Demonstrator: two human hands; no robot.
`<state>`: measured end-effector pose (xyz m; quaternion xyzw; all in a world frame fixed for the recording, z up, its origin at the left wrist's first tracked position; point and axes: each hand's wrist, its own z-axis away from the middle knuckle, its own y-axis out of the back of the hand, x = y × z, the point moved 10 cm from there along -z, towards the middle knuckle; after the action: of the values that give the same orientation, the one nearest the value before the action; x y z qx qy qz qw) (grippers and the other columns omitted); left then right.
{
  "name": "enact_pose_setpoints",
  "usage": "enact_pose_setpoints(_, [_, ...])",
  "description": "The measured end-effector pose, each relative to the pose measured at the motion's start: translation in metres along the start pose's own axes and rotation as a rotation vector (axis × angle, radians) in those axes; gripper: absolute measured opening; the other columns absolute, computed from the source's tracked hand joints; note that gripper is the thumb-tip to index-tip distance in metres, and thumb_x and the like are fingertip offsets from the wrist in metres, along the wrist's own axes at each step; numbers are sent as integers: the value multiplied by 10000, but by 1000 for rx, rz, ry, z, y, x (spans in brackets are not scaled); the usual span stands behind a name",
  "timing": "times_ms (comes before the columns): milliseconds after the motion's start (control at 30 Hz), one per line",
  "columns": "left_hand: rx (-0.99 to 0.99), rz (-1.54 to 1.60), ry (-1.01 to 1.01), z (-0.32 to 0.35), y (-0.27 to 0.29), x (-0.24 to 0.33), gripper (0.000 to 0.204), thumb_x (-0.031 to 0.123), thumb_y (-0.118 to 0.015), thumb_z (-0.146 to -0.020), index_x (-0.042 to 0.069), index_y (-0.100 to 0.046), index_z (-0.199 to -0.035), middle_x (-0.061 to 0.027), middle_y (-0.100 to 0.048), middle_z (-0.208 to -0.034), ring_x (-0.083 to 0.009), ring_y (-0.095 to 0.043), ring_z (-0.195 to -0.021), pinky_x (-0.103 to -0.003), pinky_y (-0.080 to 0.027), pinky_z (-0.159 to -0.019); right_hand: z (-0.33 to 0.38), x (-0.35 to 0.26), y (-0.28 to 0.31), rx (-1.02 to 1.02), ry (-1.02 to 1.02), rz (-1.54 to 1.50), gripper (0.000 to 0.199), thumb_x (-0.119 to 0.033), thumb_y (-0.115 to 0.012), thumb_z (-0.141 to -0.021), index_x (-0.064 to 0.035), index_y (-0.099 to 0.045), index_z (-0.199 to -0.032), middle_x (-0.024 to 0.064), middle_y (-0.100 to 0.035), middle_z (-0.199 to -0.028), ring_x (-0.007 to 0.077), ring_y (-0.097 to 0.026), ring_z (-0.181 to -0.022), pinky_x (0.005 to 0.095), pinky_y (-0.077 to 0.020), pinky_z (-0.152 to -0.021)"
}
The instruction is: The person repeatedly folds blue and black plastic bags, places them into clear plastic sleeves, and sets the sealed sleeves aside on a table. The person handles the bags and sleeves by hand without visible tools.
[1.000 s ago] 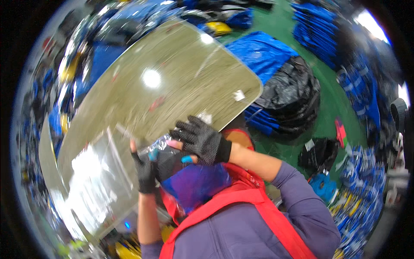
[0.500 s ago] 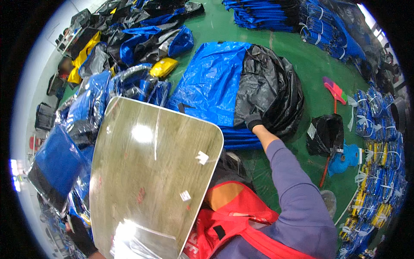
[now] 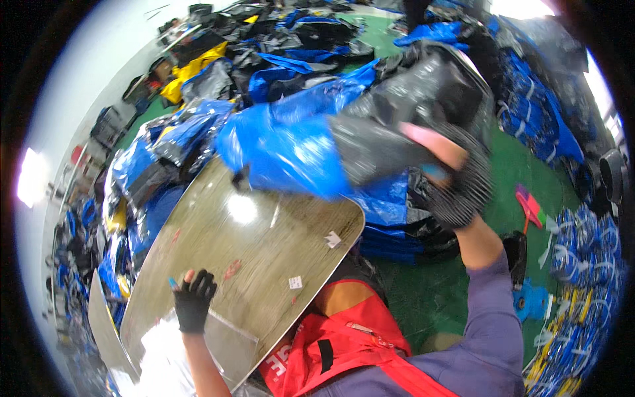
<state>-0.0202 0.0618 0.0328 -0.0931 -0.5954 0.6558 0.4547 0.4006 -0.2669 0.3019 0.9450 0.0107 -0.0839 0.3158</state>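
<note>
My right hand (image 3: 456, 178), in a black fingerless glove, grips a blue and black garment (image 3: 344, 139) and holds it up over the far end of a rounded wooden board (image 3: 264, 245). The garment is blurred. On the near part of the board rests my left hand (image 3: 194, 299), also gloved in black, fingers spread; it holds nothing. A clear plastic sheet (image 3: 198, 344) lies on the board just below that hand. Small white tags (image 3: 333, 239) are stuck on the board's surface.
Piles of blue, black and yellow garments (image 3: 185, 132) cover the green floor (image 3: 522, 172) to the left and beyond. A black bag (image 3: 430, 225) sits right of the board. Bundles of blue items (image 3: 582, 258) line the right side. A red and blue tool (image 3: 529, 205) lies on the floor.
My right hand reached to the pile and has lifted a blue and black garment up over the board. My left hand has come down flat onto the board's near end.
</note>
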Motion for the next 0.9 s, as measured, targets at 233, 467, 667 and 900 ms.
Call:
enact_pose_setpoints(233, [-321,-423,-130,25,14,113,724,633,-285,-937,66,-453,-1353,-115,-574,-1267,-301,-418,-1288,-588,-172,-1109,180,-28,-67,-397,-672,-1182,224,-80,-618,-752,-72,-694,-962,121,-679,-840,281,-648,-727,395,-523,-682])
enact_pose_setpoints(467, [348,-1409,-470,156,45,249,557,279,-708,-840,9,-529,-1293,-128,-593,-1218,-223,-577,-1060,-338,-454,-936,190,-174,-122,-1237,144,-1065,475,-251,-709,-786,-85,-613,-1221,204,-641,-1127,343,-599,-1078,397,-476,-929])
enact_pose_setpoints(667, [333,-968,-169,216,106,178,492,378,-556,-944,39,-517,-1299,-111,-590,-1186,-215,-552,-1050,-355,-452,-930,53,4,-255,-753,-518,87,618,-515,-574,-857,13,-560,-1176,261,-627,-1066,401,-611,-1016,472,-481,-869])
enact_pose_setpoints(900, [559,-1517,-401,252,149,151,342,357,-696,-805,37,-619,-896,-82,-592,-844,-192,-534,-728,-359,-472,-657,20,-18,-337,-765,-217,204,292,-213,-428,-915,-36,-637,-1014,175,-693,-865,350,-674,-805,432,-533,-696])
